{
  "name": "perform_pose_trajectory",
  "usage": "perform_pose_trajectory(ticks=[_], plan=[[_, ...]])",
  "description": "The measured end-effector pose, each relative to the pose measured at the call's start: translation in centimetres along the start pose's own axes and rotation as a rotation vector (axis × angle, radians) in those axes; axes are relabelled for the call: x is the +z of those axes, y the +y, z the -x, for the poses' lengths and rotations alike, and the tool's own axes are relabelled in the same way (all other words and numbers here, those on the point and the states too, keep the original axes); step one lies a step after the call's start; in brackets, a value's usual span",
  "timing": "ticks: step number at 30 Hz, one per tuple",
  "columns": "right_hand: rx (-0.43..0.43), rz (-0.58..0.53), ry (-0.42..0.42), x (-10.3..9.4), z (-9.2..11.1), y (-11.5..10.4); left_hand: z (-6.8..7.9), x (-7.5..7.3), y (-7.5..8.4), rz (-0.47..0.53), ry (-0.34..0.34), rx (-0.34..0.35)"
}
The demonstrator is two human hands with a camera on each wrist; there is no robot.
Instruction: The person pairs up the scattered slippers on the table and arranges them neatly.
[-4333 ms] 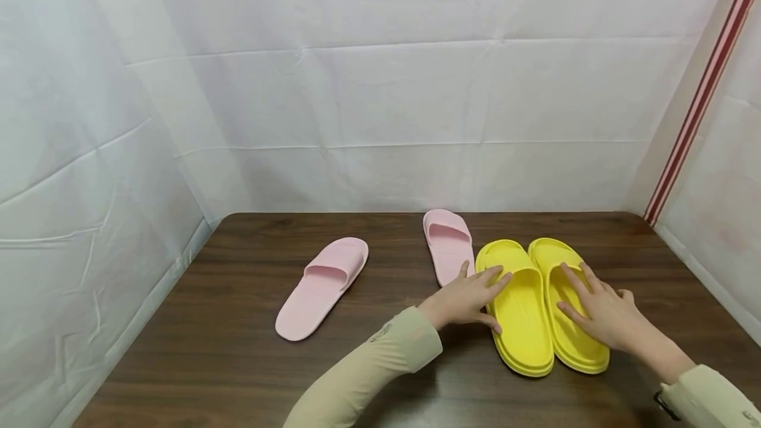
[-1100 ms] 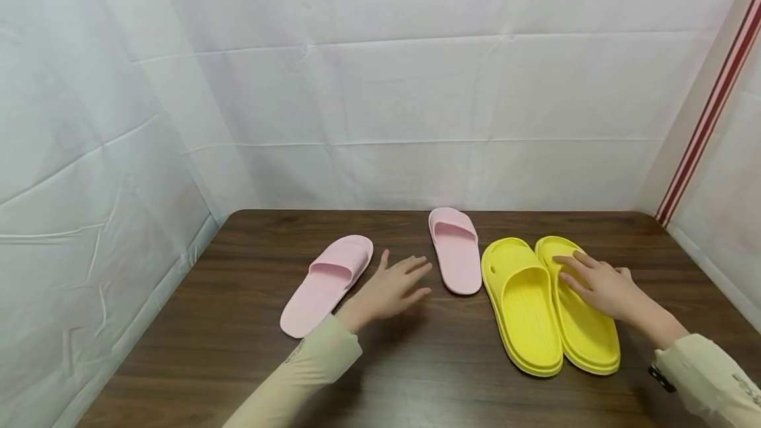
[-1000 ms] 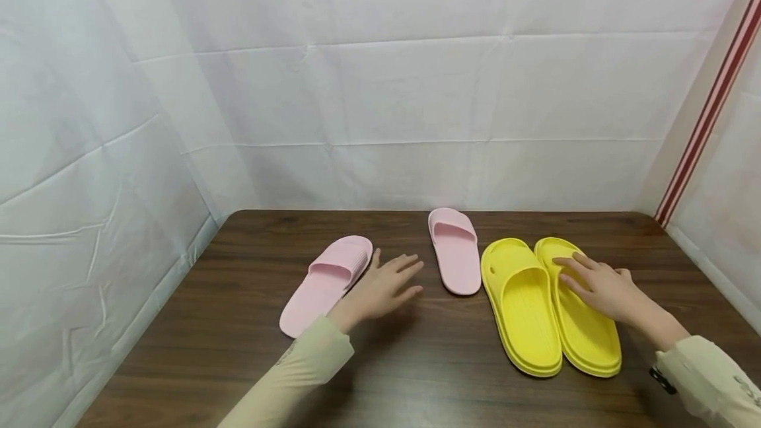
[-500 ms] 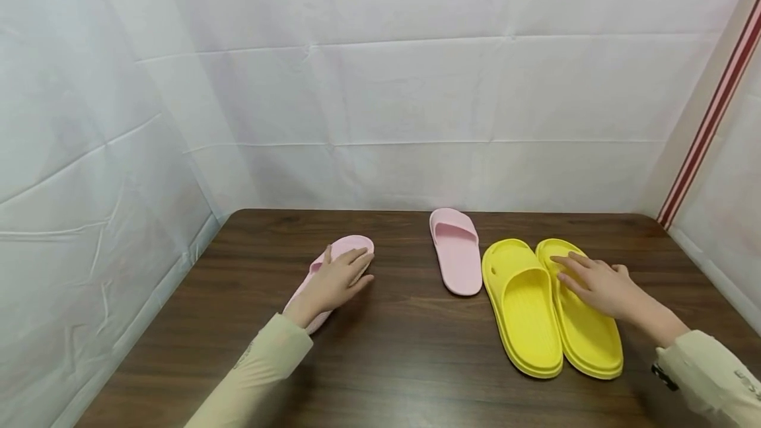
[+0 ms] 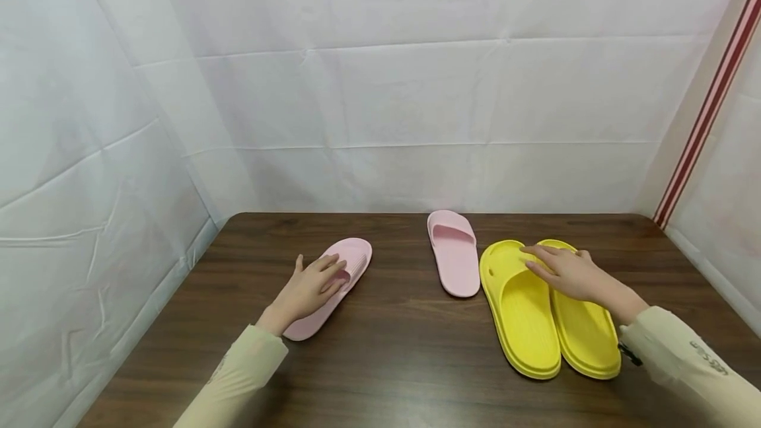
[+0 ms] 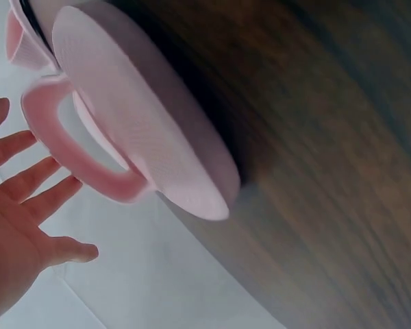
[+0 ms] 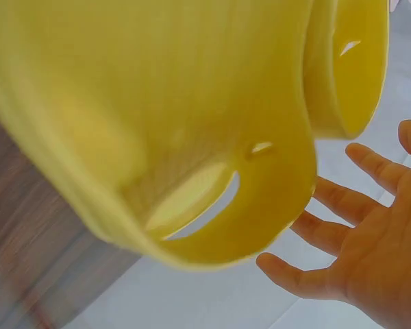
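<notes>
My left hand is spread over the strap of the left pink slipper, its fingertips near the strap's edge. In the left wrist view its straight fingers sit beside the strap of this slipper and are not curled round it. My right hand reaches across the straps of the yellow slippers, one on the left and one on the right, which lie side by side. Its fingers are extended and overlap the right strap. The right wrist view has those fingers spread beside a yellow strap.
A second pink slipper lies at the back, close left of the yellow pair, toe toward the rear edge. All the slippers lie on a dark wood table. White cloth hangs behind the table and along its sides.
My left hand has moved left from the yellow slippers to the left pink slipper, and lately a little nearer me. The right hand has shifted left toward the other yellow slipper. The slippers stay put.
</notes>
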State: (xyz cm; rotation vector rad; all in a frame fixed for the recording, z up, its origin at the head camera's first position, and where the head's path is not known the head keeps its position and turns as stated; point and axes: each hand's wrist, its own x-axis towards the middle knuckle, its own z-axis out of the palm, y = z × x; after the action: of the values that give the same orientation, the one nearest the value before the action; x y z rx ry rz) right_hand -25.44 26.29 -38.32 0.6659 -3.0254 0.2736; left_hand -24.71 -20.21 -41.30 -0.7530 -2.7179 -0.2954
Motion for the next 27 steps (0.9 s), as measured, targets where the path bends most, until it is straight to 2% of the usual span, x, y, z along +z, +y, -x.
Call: perform_pose_trajectory(ticks=[14, 27], plan=[[-0.034, -0.022, -0.045, -0.6, -3.1, -3.1, 1.0, -1.2, -2.2, 0.015, 0.039, -0.027], [-0.025, -0.064, -0.075, 0.0, -5.8, -5.2, 2.4, -0.6, -3.0, -0.025, 0.068, 0.037]])
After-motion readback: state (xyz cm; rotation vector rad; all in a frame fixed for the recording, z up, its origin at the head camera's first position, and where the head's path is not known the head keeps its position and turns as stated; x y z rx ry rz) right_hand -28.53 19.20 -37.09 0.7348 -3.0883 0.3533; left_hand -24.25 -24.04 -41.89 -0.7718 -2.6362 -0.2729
